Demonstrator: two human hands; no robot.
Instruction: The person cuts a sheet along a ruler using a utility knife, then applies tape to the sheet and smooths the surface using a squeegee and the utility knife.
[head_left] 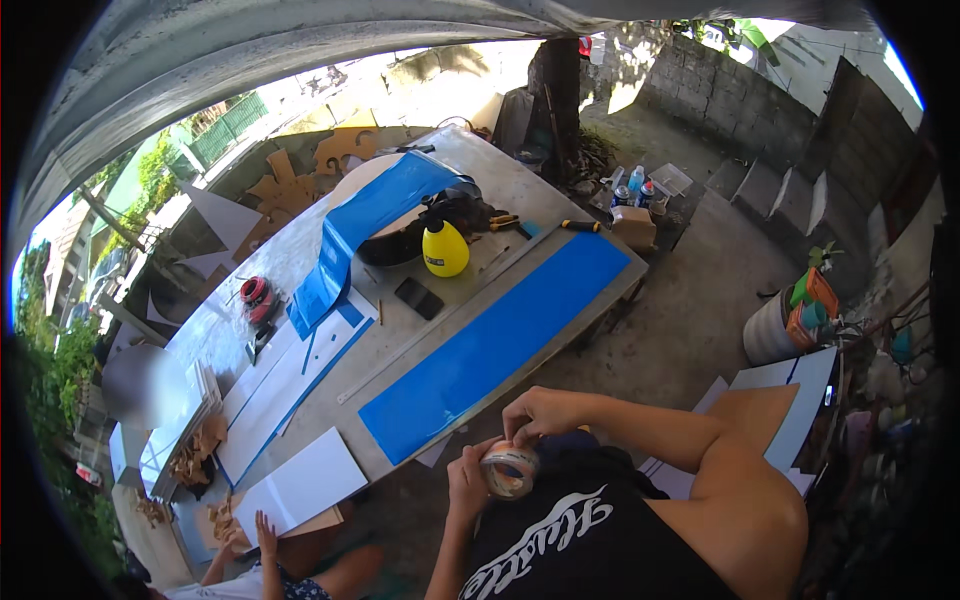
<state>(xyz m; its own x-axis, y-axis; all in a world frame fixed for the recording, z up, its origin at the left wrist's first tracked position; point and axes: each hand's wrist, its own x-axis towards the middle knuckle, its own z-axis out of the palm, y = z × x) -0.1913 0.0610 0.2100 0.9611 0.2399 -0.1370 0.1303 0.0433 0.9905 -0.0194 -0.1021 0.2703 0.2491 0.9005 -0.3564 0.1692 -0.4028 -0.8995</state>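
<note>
In front of my chest, my left hand (468, 486) grips a roll of clear tape (510, 472) by its side. My right hand (540, 414) is closed at the roll's upper edge, fingers pinched there; whether a tape end is between them is too small to tell. Just ahead, a long blue strip (490, 345) lies flat along the near edge of the work table (365, 345). A long metal ruler (440, 335) runs beside the strip on its far side.
On the table are a yellow spray bottle (445, 250), a dark phone (418, 298), a draped blue sheet (385, 205), a red-and-black tool (257, 300) and a cutter (580, 226). At lower left, another person's hands (265, 535) touch a white panel (300, 482). A bucket (770, 325) stands right.
</note>
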